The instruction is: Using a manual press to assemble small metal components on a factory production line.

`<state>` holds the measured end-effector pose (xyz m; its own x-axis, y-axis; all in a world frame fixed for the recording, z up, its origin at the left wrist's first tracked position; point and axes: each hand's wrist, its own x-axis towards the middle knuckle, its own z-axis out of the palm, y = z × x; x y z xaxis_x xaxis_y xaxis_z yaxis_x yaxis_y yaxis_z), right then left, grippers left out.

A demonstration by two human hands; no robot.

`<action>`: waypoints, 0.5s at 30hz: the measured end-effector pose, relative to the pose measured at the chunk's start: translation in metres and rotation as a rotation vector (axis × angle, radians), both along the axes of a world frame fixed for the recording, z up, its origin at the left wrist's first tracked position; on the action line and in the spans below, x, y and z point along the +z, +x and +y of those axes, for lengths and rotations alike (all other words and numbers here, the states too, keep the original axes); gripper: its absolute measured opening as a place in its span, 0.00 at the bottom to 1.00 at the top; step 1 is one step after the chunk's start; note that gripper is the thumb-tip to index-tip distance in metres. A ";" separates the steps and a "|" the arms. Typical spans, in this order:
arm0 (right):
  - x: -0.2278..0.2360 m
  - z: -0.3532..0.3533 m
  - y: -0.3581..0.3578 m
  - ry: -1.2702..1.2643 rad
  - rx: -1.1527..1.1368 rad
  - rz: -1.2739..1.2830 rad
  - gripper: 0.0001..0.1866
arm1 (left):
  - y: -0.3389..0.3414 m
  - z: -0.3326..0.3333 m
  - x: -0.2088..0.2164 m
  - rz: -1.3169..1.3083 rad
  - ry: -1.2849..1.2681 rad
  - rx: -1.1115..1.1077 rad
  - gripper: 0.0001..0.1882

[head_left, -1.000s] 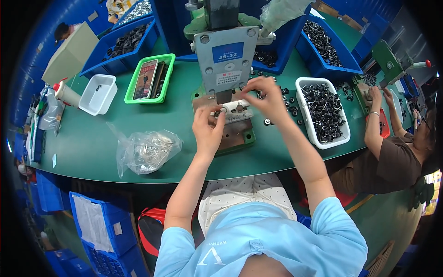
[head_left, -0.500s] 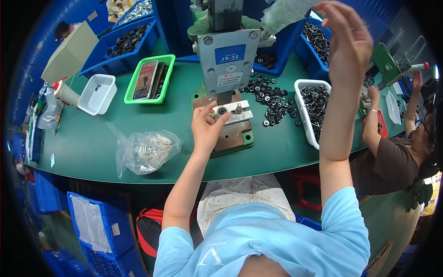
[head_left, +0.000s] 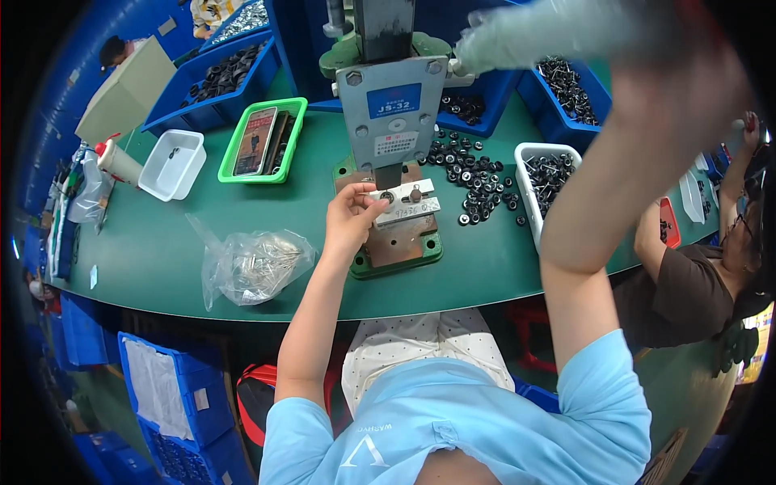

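Observation:
A hand press (head_left: 394, 121) with a grey front plate stands on the green table. Under its ram sits a pale metal fixture block (head_left: 408, 208) with a small round dark part (head_left: 387, 196) seated at its left. My left hand (head_left: 349, 222) is at the block's left end, thumb and forefinger curved and apart beside that part. My right hand (head_left: 679, 73) is raised at the upper right, smeared by motion, by the outer end of the press lever (head_left: 533, 36), which is wrapped in clear plastic. Its fingers cannot be made out.
Loose black round parts (head_left: 477, 178) lie right of the press, beside a white tray (head_left: 524, 190) of dark pins. A clear bag of metal pins (head_left: 260, 267) lies at left. Behind are a green basket (head_left: 229, 162), a white tray (head_left: 170, 179) and blue bins. A co-worker (head_left: 695, 283) sits at right.
My right hand has swung up and outward to the right and is now blurred; the lever has shifted with it. My left hand has drawn slightly left from the round part.

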<state>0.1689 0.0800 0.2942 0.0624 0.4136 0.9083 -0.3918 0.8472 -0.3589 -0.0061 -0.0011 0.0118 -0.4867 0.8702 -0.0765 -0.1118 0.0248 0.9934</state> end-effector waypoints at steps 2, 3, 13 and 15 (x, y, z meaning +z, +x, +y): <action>-0.012 0.006 0.045 0.212 0.395 -0.351 0.16 | -0.001 -0.005 0.003 -0.065 -0.033 -0.014 0.17; -0.023 0.002 0.059 0.318 0.586 -0.527 0.15 | 0.000 -0.004 0.000 -0.069 -0.009 0.001 0.16; -0.138 -0.050 0.070 0.164 0.397 -0.207 0.23 | 0.003 -0.010 -0.003 -0.021 0.065 0.148 0.15; -0.134 -0.048 0.071 0.176 0.402 -0.235 0.23 | 0.002 -0.004 -0.008 0.198 0.173 0.237 0.14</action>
